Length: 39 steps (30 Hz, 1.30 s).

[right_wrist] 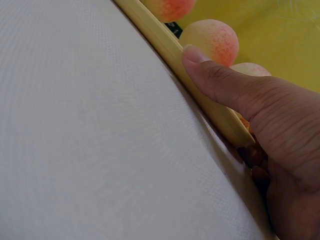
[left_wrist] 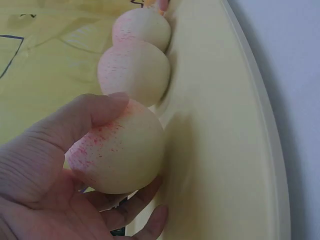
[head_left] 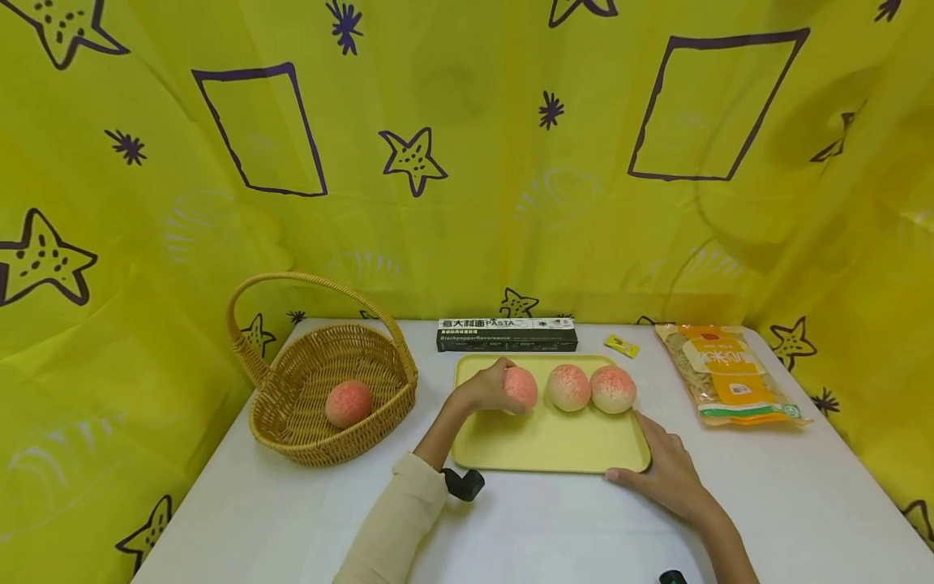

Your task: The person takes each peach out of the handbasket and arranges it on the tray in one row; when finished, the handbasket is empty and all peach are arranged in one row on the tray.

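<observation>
My left hand grips a pink-and-cream peach between thumb and fingers, over the left half of the yellow tray. In the left wrist view the thumb lies across its top and the fingers curl beneath. Two more peaches, one in the middle and one at the right, sit side by side on the tray. My right hand holds the tray's near right corner, thumb at the front edge; in the right wrist view its other fingers are partly hidden behind the rim.
On the left stands a wicker basket with a tall handle and one peach inside. Behind the tray lie a black-and-white pasta box and a small yellow packet. An orange bag of dried food lies at the right.
</observation>
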Tool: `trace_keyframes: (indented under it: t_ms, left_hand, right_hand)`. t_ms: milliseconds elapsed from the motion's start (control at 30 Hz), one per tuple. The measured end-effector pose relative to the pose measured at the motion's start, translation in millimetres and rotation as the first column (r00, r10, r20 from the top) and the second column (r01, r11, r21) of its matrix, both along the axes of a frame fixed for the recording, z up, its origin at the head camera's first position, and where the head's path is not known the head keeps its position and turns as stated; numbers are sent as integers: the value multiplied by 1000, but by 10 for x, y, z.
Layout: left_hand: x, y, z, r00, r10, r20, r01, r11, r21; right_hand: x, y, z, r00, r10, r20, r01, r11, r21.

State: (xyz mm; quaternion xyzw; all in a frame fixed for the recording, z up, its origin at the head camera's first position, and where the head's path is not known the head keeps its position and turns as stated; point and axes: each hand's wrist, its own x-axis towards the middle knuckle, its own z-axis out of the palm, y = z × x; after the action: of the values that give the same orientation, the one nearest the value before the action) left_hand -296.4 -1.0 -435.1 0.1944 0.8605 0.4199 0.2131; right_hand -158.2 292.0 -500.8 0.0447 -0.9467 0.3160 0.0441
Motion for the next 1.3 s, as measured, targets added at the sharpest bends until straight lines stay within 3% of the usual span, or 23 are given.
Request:
trace_keyframes:
  t_ms: [200,633,833,1100,1300]
  left_hand:
    - [-22,52,-67,998,56,-23,-57,998,-22]
    - [-5,145,-130,995,79,-63,-81,996,-40]
    - [-37,131,-155,995,49,-91,-53,998,-39]
    - [-59,81,-154,997,-21,-80,22,1000,2]
    - [-81,93,-191,994,-16,-106,21,999,43]
  right_hand:
    - [15,-7,-1,1000,3,0,-3,1000,3]
    - [-1,-41,-33,999,15,-29,-15,1000,12]
    - [2,-45,-19,1000,6,-25,-5,1000,19]
    - [1,-36,-7,1000,8,-17,-7,1000,15]
    - [4,-17,16,1000,6,-19,-6,1000,7]
